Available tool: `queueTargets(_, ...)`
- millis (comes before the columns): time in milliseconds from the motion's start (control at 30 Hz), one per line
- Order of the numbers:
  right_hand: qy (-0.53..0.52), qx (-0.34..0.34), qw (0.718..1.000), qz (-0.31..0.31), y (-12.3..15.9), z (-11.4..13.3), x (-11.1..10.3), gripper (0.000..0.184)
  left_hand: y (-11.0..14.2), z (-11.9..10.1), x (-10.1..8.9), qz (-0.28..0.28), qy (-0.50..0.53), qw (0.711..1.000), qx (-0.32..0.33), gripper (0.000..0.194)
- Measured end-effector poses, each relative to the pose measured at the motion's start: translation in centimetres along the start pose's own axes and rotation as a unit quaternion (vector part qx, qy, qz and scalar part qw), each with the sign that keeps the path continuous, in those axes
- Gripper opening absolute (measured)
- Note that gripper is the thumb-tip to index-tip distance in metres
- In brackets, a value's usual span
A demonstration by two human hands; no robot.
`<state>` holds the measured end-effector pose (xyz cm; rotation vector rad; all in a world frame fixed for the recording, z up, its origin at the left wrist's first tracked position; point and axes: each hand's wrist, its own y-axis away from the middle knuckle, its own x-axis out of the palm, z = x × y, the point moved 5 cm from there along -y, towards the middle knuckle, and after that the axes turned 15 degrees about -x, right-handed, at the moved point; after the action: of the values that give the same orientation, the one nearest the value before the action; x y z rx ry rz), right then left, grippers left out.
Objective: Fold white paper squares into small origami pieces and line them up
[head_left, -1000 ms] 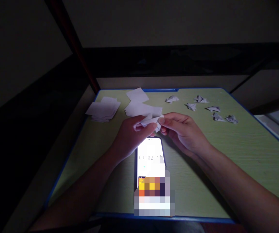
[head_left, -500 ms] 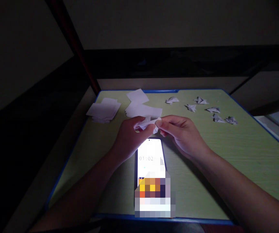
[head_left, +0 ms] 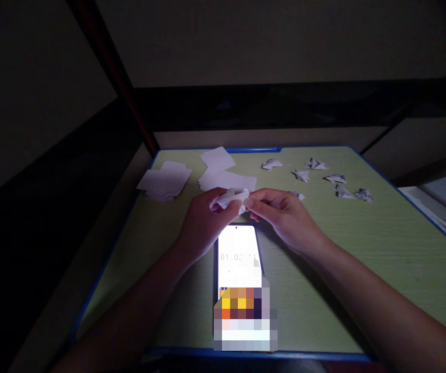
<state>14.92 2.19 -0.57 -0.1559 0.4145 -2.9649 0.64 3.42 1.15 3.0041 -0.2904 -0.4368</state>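
The phone screen [head_left: 239, 242] glares amid surrounding gloom.

Paper in your left hand [head_left: 203, 220] and right hand [head_left: 287, 220]: white. Loose sheets [head_left: 225, 180] beyond them: plain white. Folded pieces [head_left: 334, 178] past your right: white, mottled grey. Table [head_left: 362, 248] beneath: pale green, faintly streaked, blue-edged. Phone [head_left: 240, 243] nearer you: white screen, dark digits.

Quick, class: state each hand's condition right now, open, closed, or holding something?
Left hand: closed, holding a small folded paper.
Right hand: closed, pinching the right end of that folded paper.
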Motion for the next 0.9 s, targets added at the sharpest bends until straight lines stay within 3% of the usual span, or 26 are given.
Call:
queueTargets(167, 0.034, -0.005, 0.999, 0.019, -0.1, 0.2, 0.4, 0.029, -0.3, 0.7, 0.2, 0.032, 0.021, 0.999, -0.023, 0.015)
queueTargets(467, 0.052, -0.009, 0.998, 0.029, -0.2, 0.4, 0.5, 0.031, -0.5, 1.1, 0.0, 0.014, 0.0, 1.0, -0.018, 0.015)
queueTargets(900, 0.103, -0.036, 0.994, 0.019, 0.1, 0.5, 0.5, 0.028, -0.7, 1.2, -0.1, 0.017, 0.052, 0.998, -0.033, 0.019)
